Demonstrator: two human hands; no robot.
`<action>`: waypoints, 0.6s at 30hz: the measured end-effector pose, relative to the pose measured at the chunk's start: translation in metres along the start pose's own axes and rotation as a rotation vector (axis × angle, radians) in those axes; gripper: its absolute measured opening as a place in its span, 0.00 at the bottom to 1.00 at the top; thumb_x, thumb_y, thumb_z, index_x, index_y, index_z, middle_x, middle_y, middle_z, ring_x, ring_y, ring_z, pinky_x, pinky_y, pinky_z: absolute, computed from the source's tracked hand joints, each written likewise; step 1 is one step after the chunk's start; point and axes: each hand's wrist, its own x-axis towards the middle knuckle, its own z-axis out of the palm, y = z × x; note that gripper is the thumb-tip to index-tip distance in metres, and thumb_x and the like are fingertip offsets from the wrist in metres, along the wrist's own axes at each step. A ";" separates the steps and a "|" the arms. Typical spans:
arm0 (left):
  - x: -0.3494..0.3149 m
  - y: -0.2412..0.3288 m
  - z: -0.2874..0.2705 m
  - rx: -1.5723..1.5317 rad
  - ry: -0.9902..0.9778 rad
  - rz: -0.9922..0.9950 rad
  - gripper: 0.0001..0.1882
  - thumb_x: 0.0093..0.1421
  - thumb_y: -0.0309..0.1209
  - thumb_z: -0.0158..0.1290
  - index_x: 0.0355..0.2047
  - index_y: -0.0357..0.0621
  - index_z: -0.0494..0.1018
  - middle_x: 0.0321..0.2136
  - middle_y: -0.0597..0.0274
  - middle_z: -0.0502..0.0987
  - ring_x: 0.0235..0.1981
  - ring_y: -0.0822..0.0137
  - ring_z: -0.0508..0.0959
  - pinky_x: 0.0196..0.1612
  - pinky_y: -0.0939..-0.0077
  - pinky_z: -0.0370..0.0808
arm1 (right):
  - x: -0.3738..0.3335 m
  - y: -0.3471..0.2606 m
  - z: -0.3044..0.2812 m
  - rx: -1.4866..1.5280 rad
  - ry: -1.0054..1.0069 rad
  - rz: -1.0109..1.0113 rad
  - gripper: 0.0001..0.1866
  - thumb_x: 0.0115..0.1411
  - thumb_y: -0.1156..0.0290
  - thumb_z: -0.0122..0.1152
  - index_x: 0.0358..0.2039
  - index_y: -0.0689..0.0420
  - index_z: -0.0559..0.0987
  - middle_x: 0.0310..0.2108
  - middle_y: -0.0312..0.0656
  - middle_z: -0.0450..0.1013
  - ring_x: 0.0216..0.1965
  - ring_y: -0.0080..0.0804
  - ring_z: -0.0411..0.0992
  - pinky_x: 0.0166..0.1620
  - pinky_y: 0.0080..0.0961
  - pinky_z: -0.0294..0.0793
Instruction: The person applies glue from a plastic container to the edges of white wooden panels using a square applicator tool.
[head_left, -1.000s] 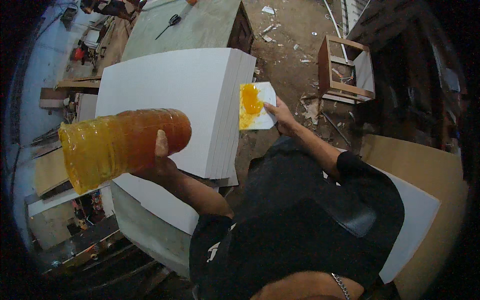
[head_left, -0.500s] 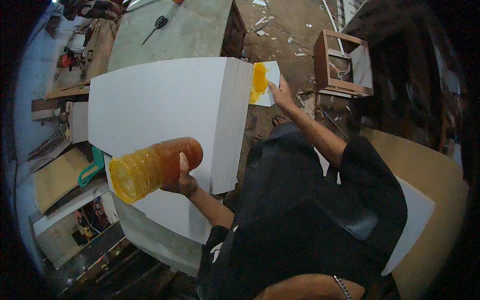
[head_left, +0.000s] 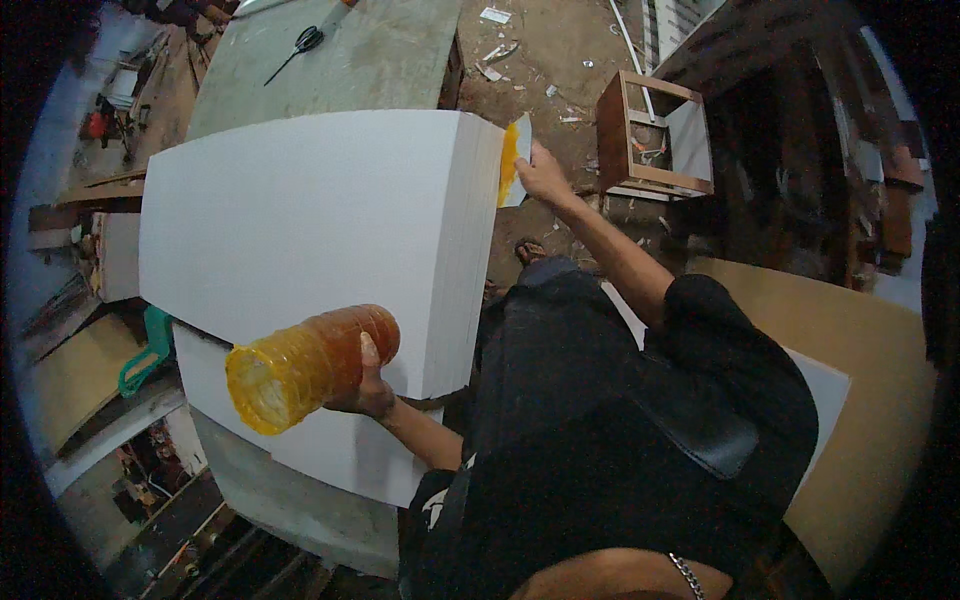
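My left hand (head_left: 362, 388) is wrapped round a ribbed clear plastic jar (head_left: 312, 365), tilted on its side with its wide open mouth toward the left. Amber-yellow glue coats the jar's inside and rim. Below the jar is a stack of white boards (head_left: 290, 220). My right hand (head_left: 543, 176) grips a flat white card (head_left: 521, 160) smeared with yellow glue. That card is turned nearly edge-on at the far right end of the stack's layered side; whether it touches the board edges, I cannot tell.
Scissors (head_left: 308, 40) with black handles lie on the greenish table (head_left: 370, 60) beyond the stack. An open wooden frame box (head_left: 655, 135) stands on the littered floor at right. A green handle-shaped piece (head_left: 148, 352) is at left, and a brown board (head_left: 870, 400) leans on my right.
My right hand has turned the card from face-up to nearly edge-on and brought it close against the stack's side. The jar has dipped slightly nearer to me.
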 end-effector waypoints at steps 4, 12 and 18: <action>-0.004 -0.004 -0.006 -0.021 0.020 0.019 0.50 0.38 0.26 0.69 0.61 0.38 0.53 0.55 0.51 0.65 0.54 0.54 0.69 0.58 0.56 0.68 | 0.005 -0.016 0.012 -0.038 -0.052 -0.076 0.24 0.57 0.68 0.48 0.54 0.60 0.67 0.44 0.51 0.74 0.45 0.40 0.73 0.51 0.36 0.70; -0.006 -0.006 -0.010 -0.042 -0.026 -0.020 0.50 0.38 0.27 0.70 0.60 0.38 0.55 0.55 0.50 0.65 0.53 0.54 0.69 0.58 0.56 0.68 | -0.005 -0.044 0.026 -0.240 -0.118 -0.075 0.28 0.58 0.69 0.46 0.60 0.61 0.60 0.47 0.63 0.70 0.50 0.58 0.69 0.54 0.44 0.67; -0.005 -0.017 -0.012 -0.048 -0.024 -0.026 0.45 0.38 0.25 0.70 0.57 0.36 0.60 0.53 0.51 0.68 0.51 0.55 0.71 0.57 0.56 0.69 | -0.032 -0.073 0.026 -0.132 -0.081 -0.197 0.27 0.59 0.70 0.46 0.59 0.63 0.61 0.46 0.61 0.71 0.48 0.55 0.71 0.52 0.40 0.68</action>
